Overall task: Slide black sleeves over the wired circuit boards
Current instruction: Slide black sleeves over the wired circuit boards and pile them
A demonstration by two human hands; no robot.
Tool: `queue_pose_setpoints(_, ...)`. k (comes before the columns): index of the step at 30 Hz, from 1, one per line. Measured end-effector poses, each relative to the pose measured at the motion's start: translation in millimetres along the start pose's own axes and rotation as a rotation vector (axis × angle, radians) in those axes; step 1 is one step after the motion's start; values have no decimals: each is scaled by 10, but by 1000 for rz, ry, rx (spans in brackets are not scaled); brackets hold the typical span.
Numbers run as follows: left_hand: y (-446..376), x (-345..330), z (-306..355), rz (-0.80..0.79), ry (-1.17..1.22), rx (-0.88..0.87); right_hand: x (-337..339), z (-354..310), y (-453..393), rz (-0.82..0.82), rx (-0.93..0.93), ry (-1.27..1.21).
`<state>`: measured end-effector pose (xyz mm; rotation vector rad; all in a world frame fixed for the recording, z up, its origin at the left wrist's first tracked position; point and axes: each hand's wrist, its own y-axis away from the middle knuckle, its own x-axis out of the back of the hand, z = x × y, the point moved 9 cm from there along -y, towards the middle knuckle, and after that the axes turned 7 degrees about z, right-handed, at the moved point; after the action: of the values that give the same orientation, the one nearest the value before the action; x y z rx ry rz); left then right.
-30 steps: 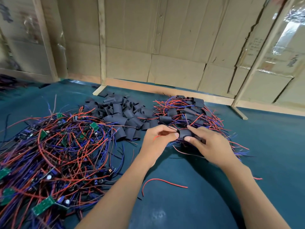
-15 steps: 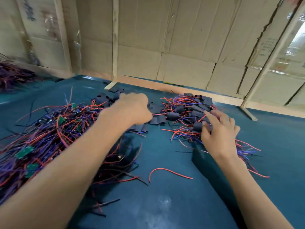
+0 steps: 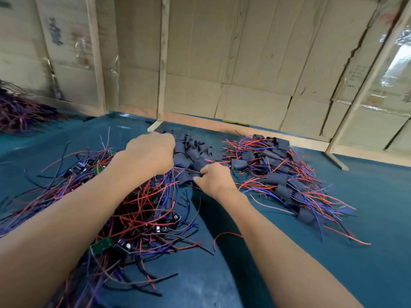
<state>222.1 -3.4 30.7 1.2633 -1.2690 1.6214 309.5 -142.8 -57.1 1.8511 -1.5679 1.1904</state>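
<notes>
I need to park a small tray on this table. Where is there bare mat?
Bare green mat lies on the right, beyond the sleeved pile, and near the front between the forearms. It is crowded on the left with unsleeved wired boards, and in the middle, where the loose black sleeves lie.

Left hand (image 3: 149,152) hides its own fingers and grasp.
</notes>
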Motion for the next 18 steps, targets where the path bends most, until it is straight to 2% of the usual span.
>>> queue_pose_setpoints(2,5,163,44,57,73,3,-11,44,-38,-28,-96,-55)
queue_pose_setpoints(7,0,329,199,5,257,-34,33,173,-42,-45,-292,-378)
queue_pose_setpoints(11,0,500,357,201,383,-139,157,300,94,6,-433,-729)
queue_pose_setpoints(12,-1,493,386,204,399,-177,200,330,118,30,-435,-817)
queue_pose_setpoints(14,26,360,356,86,360,-203,309,390,188,101,-354,-898)
queue_pose_setpoints(15,46,260,262,-8,262,-171,377,432,250,164,-285,-873)
queue_pose_setpoints(18,210,24,-126,-263,-174,-36,619,419,537,414,36,-479)
